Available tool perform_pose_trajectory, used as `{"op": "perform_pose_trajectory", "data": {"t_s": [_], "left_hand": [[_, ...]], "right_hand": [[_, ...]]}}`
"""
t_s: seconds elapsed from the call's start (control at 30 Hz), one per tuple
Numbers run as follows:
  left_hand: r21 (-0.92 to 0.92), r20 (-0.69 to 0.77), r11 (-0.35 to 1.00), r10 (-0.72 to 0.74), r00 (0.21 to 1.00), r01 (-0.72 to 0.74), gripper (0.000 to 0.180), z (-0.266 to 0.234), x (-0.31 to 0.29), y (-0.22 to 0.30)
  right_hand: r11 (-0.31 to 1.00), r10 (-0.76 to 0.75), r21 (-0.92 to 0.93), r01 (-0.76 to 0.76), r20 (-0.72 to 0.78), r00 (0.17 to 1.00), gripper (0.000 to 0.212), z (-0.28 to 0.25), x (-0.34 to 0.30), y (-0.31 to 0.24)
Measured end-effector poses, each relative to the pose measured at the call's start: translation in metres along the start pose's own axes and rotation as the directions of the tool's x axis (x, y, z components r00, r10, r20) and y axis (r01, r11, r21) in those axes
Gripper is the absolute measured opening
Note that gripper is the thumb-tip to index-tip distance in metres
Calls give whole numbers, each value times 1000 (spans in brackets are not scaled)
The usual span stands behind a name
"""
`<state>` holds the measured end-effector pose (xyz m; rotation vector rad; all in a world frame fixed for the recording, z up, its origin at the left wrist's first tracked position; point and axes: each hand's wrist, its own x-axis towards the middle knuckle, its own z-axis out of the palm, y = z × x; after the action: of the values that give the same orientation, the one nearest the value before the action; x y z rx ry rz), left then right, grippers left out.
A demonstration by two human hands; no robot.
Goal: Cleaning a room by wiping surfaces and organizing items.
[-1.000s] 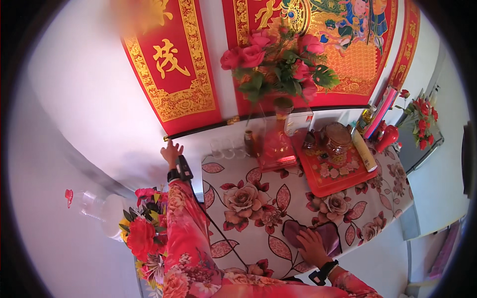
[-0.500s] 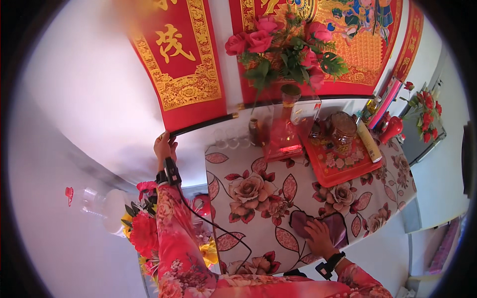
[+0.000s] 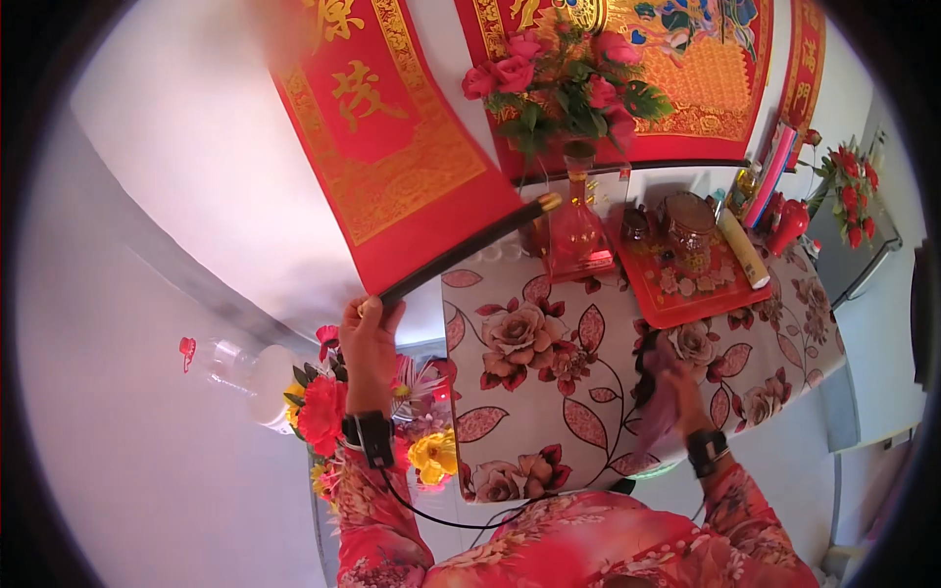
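Note:
My left hand is closed round the left end of the dark rod along the bottom of a red and gold hanging scroll. That rod tilts out from the wall, its gold-tipped right end reaching over the table's back edge. In my right hand is a purple cloth, bunched and hanging down over the flowered tablecloth. Motion blurs the fingers and the cloth a little. A second, wider red scroll hangs on the wall behind the table.
A glass vase of pink flowers stands at the back, beside a red tray bearing a brown pot and a pale yellow tube. Left of the table are bright artificial flowers and a plastic bottle. A red vase stands far right.
The scroll's lower end has swung out from the wall, towards me and rightward, with my left hand on it. My right hand has moved right and up, gathering the cloth that lay flatter before.

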<state>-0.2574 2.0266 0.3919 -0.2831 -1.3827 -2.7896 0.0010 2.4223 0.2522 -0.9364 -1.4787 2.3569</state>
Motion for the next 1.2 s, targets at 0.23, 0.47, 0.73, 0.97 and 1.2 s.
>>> {"op": "perform_pose_trajectory", "data": {"t_s": [0.23,0.47,0.73,0.97,1.2], "left_hand": [[-157,87,987,40,995,-26,10,68,-76,0],[59,81,994,92,993,-97,18,128,-124,-15],[256,184,923,244,952,-286,22,107,-134,-17],[324,184,930,120,976,-176,24,102,-145,-10],[260,267,931,186,946,-256,23,94,-147,-14]], "right_hand": [[839,-80,487,-241,549,832,50,119,-60,-115],[790,-364,613,-30,507,781,54,254,-102,-106],[865,-386,483,131,477,789,43,265,-113,-108],[821,-411,544,171,356,840,35,235,-102,-160],[786,-482,571,237,326,813,23,193,-104,-211]]}}
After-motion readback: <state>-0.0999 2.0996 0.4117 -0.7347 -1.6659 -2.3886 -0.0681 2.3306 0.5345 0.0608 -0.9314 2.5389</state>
